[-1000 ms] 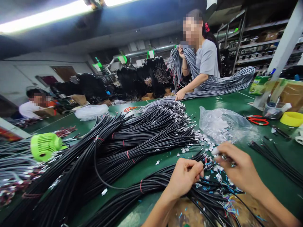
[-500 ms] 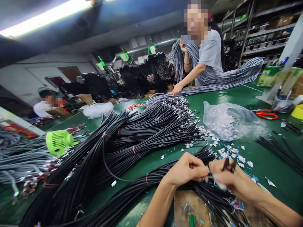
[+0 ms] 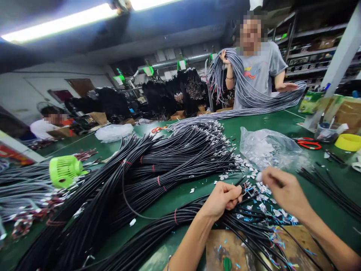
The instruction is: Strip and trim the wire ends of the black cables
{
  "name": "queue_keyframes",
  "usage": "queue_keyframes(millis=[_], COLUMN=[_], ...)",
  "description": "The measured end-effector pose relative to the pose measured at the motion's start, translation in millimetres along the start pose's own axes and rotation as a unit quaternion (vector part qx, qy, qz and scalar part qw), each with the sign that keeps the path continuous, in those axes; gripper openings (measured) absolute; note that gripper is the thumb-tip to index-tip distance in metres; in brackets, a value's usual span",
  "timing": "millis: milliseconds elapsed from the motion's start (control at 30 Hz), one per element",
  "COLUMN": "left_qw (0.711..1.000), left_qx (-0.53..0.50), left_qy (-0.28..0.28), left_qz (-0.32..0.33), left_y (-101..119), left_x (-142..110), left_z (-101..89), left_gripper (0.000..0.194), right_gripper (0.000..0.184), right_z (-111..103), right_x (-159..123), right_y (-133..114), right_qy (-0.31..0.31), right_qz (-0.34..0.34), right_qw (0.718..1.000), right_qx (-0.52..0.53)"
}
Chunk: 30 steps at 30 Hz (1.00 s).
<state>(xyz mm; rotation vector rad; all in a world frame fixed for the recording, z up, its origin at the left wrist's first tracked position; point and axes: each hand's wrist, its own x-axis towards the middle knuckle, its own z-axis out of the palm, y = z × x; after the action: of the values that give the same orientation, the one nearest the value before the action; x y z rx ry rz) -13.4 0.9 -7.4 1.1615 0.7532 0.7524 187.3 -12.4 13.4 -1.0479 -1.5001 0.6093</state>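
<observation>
My left hand (image 3: 224, 201) is closed in a pinch on a black cable (image 3: 239, 185) near its stripped end, where thin coloured wires show. A bundle of black cables (image 3: 158, 220), tied with a red band, runs beneath that wrist. Up and to the right, my right hand (image 3: 286, 190) is closed, with a small white scrap (image 3: 259, 177) at its fingertips. The hands are apart. Below them, more cable ends with coloured wires (image 3: 278, 239) lie over a worn wooden board (image 3: 225, 248). White scraps and blue bits (image 3: 262, 207) litter the green table between the hands.
Piles of tied black cables (image 3: 169, 162) cover the middle and left. A clear plastic bag (image 3: 270, 148) of scraps lies ahead, with red-handled scissors (image 3: 308, 143) beside it. A green fan (image 3: 66, 171) stands left. Across the table, a person holds grey cables (image 3: 239, 75).
My right hand has moved up and away from the left; the dark tool seen in it no longer shows. The co-worker's lower hand has shifted to the right end of the grey cables.
</observation>
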Motion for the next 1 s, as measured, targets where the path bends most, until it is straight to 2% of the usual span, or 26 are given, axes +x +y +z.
queue_keyframes(millis=[33, 100, 167, 200, 267, 333, 367, 400, 467, 567, 667, 767, 867, 1000], left_qw=[1.0, 1.0, 1.0, 1.0, 0.999, 0.998, 0.998, 0.998, 1.0, 0.997, 0.997, 0.998, 0.997, 0.995], left_qx=[0.003, 0.011, 0.019, 0.023, 0.034, 0.042, 0.037, 0.029, 0.004, -0.016, -0.025, -0.023, -0.022, -0.027], left_qy=[-0.001, -0.004, -0.002, 0.0, -0.009, -0.046, -0.056, -0.055, -0.011, 0.058, 0.051, 0.034, 0.053, 0.071], left_qz=[0.001, 0.001, 0.001, 0.003, 0.002, -0.007, -0.007, -0.004, 0.015, 0.039, 0.047, 0.051, 0.058, 0.061], left_y=[-0.2, -0.8, -0.6, -0.1, 1.5, 2.4, 2.1, 1.2, -2.1, -6.7, -6.1, -3.8, -4.8, -7.7], left_x=[-0.2, -0.8, -1.9, -2.7, -4.8, -6.1, -5.9, -5.0, -1.0, 5.5, 6.5, 4.1, 3.8, 4.9], left_z=[0.7, 1.2, 0.3, -0.7, -3.2, -5.7, -6.5, -6.9, -6.2, -3.6, -2.6, -2.2, 0.1, 3.0], left_gripper=[0.051, 0.05, 0.049, 0.048, 0.047, 0.045, 0.044, 0.044, 0.045, 0.047, 0.048, 0.048, 0.047, 0.047], right_gripper=[0.005, 0.026, 0.034, 0.033, 0.029, 0.03, 0.033, 0.036, 0.038, 0.033, 0.028, 0.031, 0.034, 0.039], right_z=[6.7, 16.4, 18.9, 18.2, 16.4, 17.2, 18.8, 21.1, 26.1, 32.5, 39.7, 47.9, 48.3, 29.7], right_x=[-5.0, -15.0, -22.4, -24.7, -26.3, -23.4, -20.0, -15.3, -2.8, 14.3, 18.3, 17.6, 27.8, 45.1], right_y=[2.7, 5.4, 2.3, -1.1, -8.9, -13.3, -13.1, -11.3, -5.3, -0.3, -3.3, -0.1, 13.7, 23.6], right_qy=[-0.066, -0.154, -0.191, -0.207, -0.269, -0.344, -0.355, -0.347, -0.277, -0.223, -0.211, -0.197, -0.123, -0.014], right_qz=[-0.073, -0.19, -0.257, -0.262, -0.232, -0.157, -0.109, -0.064, 0.003, 0.02, 0.046, 0.1, 0.134, 0.108], right_qw=[0.992, 0.946, 0.9, 0.89, 0.891, 0.909, 0.921, 0.933, 0.96, 0.973, 0.975, 0.975, 0.983, 0.994], right_qx=[-0.08, -0.212, -0.296, -0.312, -0.284, -0.178, -0.12, -0.074, -0.044, -0.063, -0.053, -0.028, -0.017, -0.029])
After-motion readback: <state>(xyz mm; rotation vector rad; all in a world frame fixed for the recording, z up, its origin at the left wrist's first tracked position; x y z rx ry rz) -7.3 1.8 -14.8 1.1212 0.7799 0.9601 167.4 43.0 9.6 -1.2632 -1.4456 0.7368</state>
